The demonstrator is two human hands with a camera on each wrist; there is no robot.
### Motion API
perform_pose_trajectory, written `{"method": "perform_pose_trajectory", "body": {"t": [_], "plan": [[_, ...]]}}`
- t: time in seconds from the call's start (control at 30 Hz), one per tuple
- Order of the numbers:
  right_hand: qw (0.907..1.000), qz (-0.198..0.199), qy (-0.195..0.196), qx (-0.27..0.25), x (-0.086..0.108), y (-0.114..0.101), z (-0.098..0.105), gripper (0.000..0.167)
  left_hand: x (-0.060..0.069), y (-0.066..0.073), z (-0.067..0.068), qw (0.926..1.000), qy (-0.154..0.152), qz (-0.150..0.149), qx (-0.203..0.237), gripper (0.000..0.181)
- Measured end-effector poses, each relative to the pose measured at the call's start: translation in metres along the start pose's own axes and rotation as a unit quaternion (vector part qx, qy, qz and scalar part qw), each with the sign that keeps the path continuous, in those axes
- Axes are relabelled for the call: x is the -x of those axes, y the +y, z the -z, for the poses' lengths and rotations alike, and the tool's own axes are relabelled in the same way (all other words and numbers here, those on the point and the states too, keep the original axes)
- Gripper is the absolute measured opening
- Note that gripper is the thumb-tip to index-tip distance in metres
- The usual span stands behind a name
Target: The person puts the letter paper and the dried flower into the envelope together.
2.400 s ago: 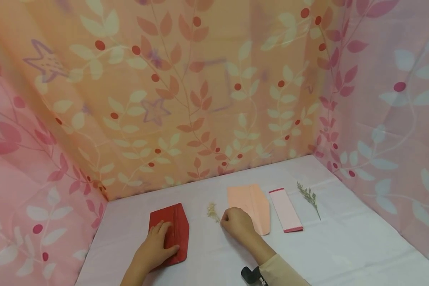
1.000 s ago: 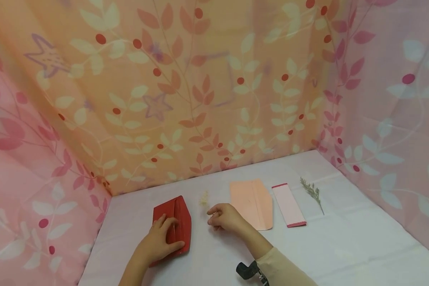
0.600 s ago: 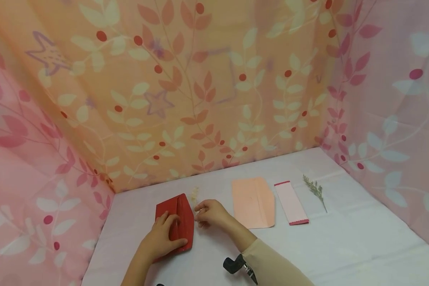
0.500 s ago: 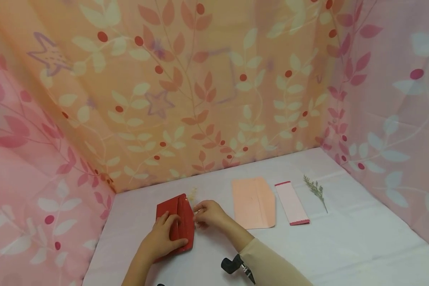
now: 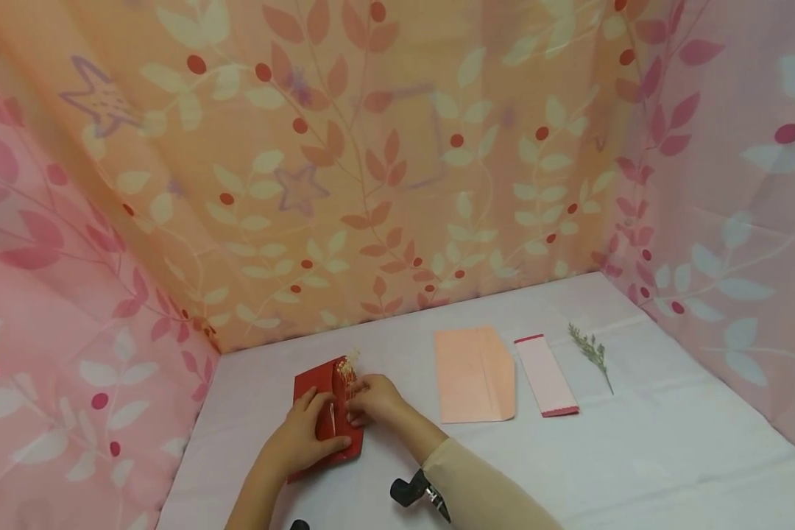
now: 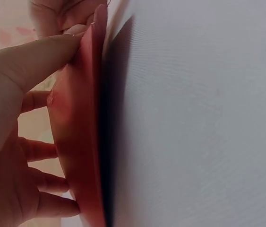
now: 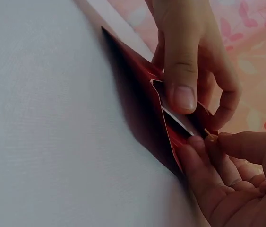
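Observation:
My left hand (image 5: pixel 297 440) holds a red envelope (image 5: pixel 306 377), tilted up from the white cloth. In the left wrist view, its fingers (image 6: pixel 45 150) touch the envelope's face, with the thumb at the edge. From the right wrist view, the envelope's mouth gapes under the left thumb (image 7: pixel 182 90), and a white paper edge (image 7: pixel 180 119) shows inside. My right hand (image 5: pixel 379 401) pinches the thin stem (image 7: pixel 210 136) of a pale dried flower sprig (image 5: pixel 347 365) between thumb and finger. The sprig's head lies over the envelope's flap; its lower stem is mostly hidden by the fingers.
To the right lie a peach envelope (image 5: pixel 467 379), a pale pink strip with darker ends (image 5: pixel 547 375) and a green dried sprig (image 5: pixel 592 351). Floral curtains (image 5: pixel 371 169) close off the back and both sides of the table. A black wrist camera mount (image 5: pixel 407 490) hangs by the right sleeve.
My right hand has carried the dried flower sprig leftward from beside the peach envelope to the red envelope's flap. My left hand has stayed on the red envelope, which is now tilted up.

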State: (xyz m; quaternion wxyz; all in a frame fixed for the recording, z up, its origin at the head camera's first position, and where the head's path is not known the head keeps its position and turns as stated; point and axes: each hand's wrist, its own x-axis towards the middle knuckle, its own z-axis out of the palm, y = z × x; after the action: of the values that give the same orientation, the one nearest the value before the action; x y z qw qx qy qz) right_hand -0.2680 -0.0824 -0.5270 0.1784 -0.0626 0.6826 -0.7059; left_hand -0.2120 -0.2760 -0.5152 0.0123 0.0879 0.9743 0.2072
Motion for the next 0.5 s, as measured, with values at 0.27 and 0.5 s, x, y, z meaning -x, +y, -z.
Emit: {"method": "perform_pose_trajectory", "body": {"t": [0.27,0.5], "plan": [[0.9999,-0.008,0.009,0.010,-0.001,0.003,-0.005,0.029,0.000,-0.007,0.006,0.9994,-0.018,-0.002,0.028,0.099],[0.9943,0.011,0.028,0.102,-0.003,-0.001,-0.011,0.025,-0.002,-0.010,0.010,0.9986,-0.027,-0.021,0.041,0.102]]}}
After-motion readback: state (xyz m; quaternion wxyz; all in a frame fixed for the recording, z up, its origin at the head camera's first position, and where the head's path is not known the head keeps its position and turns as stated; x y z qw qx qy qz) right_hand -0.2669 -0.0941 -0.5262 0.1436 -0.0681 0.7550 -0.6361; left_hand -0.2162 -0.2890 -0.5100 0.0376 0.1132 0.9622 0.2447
